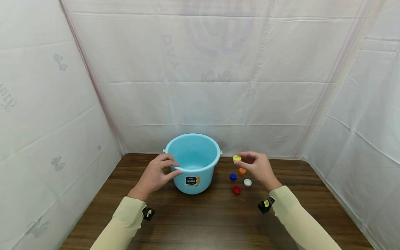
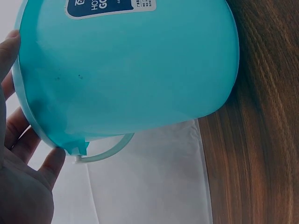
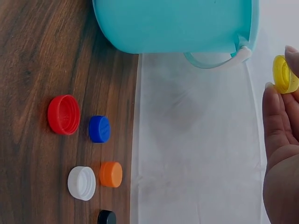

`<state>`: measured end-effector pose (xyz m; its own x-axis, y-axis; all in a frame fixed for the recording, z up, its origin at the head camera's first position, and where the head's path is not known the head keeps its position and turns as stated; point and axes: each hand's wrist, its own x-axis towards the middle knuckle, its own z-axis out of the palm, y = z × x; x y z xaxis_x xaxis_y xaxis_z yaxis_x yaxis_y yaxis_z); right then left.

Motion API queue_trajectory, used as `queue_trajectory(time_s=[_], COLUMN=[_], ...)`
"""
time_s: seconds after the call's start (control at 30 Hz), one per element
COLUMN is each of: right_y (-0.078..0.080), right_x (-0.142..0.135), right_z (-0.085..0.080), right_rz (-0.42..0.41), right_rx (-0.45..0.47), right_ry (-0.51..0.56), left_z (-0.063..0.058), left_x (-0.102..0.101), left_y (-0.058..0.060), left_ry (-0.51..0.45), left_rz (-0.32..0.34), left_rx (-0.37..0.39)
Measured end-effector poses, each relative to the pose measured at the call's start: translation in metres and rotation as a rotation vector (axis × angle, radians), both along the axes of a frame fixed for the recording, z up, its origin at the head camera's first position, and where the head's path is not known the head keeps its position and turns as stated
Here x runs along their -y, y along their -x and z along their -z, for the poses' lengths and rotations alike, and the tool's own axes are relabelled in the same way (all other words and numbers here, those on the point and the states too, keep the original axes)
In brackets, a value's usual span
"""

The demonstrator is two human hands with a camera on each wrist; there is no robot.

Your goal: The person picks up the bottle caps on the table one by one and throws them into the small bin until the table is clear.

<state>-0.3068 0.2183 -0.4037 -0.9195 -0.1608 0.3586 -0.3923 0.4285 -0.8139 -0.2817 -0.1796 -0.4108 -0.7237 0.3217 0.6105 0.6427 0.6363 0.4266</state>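
Observation:
A light blue bucket (image 1: 192, 180) stands upright on the table, a label on its front. My left hand (image 1: 157, 175) holds its near left rim, fingers over the edge and thumb at the outer side; in the left wrist view the fingertips (image 2: 52, 163) lie along the rim. To the right of the bucket, my right hand (image 1: 257, 166) pinches a yellow bottle cap (image 1: 237, 158) between thumb and fingers, raised above the table. The right wrist view shows the hollow side of the yellow cap (image 3: 283, 75).
Several loose caps lie on the wooden table (image 1: 200, 222) right of the bucket: blue (image 1: 233, 176), orange (image 1: 242, 171), white (image 1: 247, 182) and red (image 1: 236, 190). A black cap (image 3: 107, 217) shows in the right wrist view. White sheeting (image 1: 200, 104) encloses the back and sides.

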Motion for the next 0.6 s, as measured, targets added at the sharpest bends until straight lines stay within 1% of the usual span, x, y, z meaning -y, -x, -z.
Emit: queue_trajectory(time_s=[0.27,0.5,0.6], right_y=[0.004,0.005,0.008], right_x=[0.005,0.014,0.017], right_z=[-0.004,-0.011,-0.01], right_rz=[-0.031,-0.028,-0.045], right_rx=[-0.006,-0.01,-0.025], right_ry=[0.021,0.021,0.049], left_z=[0.0,0.0,0.0], left_x=[0.0,0.0,0.001], left_y=[0.0,0.0,0.0], left_ry=[0.007,0.008,0.01], left_rz=[-0.002,0.001,-0.003], left_rx=[0.003,0.01,0.006])
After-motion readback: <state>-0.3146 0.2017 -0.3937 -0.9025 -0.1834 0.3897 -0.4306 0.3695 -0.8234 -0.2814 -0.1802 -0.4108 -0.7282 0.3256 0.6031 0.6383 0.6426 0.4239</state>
